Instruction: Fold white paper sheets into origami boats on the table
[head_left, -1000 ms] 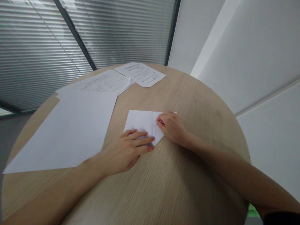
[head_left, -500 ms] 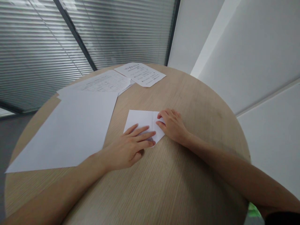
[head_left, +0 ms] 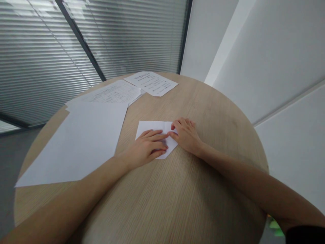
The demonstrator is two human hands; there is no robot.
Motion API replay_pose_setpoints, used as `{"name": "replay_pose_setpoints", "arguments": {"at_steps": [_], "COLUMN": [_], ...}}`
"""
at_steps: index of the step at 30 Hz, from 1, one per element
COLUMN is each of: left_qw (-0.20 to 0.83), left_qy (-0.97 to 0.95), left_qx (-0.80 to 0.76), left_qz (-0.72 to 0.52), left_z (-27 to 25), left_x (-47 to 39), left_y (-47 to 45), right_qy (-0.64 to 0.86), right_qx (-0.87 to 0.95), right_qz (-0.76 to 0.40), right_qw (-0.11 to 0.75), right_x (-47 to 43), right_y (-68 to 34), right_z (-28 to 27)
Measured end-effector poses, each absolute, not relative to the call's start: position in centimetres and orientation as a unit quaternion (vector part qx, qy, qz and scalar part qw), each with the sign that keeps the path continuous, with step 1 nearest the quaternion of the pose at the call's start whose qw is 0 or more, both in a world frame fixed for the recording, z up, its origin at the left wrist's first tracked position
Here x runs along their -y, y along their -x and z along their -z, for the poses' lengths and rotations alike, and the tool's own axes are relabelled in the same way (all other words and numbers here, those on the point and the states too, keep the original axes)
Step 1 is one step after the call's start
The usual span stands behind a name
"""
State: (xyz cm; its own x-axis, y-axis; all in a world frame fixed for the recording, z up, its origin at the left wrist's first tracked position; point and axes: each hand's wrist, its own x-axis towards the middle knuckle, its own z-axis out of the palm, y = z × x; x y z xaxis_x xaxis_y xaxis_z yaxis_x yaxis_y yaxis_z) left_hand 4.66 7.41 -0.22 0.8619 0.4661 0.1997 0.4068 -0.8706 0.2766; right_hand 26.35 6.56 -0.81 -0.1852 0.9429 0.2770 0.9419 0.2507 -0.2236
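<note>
The small folded paper (head_left: pixel 151 125) lies under both hands on the table (head_left: pixel 167 203). The left hand (head_left: pixel 147 147) is laid out nearly flat on it, fingers a bit apart, gripping nothing. The right hand (head_left: pixel 186 135) is half curled over its right side, thumb and first finger apart; I can't tell if it pinches the paper. The paper looks light, thin and bendy, and may slide or crease easily. Its edges seem best to hold, with a flat hand keeping it still. A big sheet (head_left: pixel 88 139) lies left of the left hand.
</note>
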Motion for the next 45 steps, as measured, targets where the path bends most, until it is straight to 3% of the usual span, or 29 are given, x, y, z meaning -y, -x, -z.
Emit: {"name": "replay_pose_setpoints", "arguments": {"at_steps": [11, 16, 20, 32, 45], "left_qw": [0.127, 0.119, 0.104, 0.040, 0.073], "left_qy": [-0.950, -0.964, -0.970, -0.977, -0.973], "left_qx": [-0.261, -0.212, -0.192, -0.184, -0.196], "left_qz": [-0.119, -0.110, -0.103, -0.100, -0.093], "left_z": [-0.3, -0.9, -0.8, -1.1, -0.7], "left_x": [-7.4, -8.1, -8.3, -7.6, -7.5], "left_y": [-5.4, -6.1, -6.1, -6.4, -5.9], "right_qy": [0.578, 0.386, 0.270, 0.298, 0.298], "right_qx": [0.787, 0.887, 0.937, 0.935, 0.930], "right_qz": [0.004, 0.021, 0.003, -0.056, -0.071], "right_qw": [0.215, 0.253, 0.222, 0.183, 0.205], "right_x": [-6.6, -4.5, -2.1, -0.8, -1.4], "right_y": [-27.4, -29.7, -30.5, -30.2, -31.1], "right_z": [1.1, 0.9, 1.0, 1.2, 0.8]}}
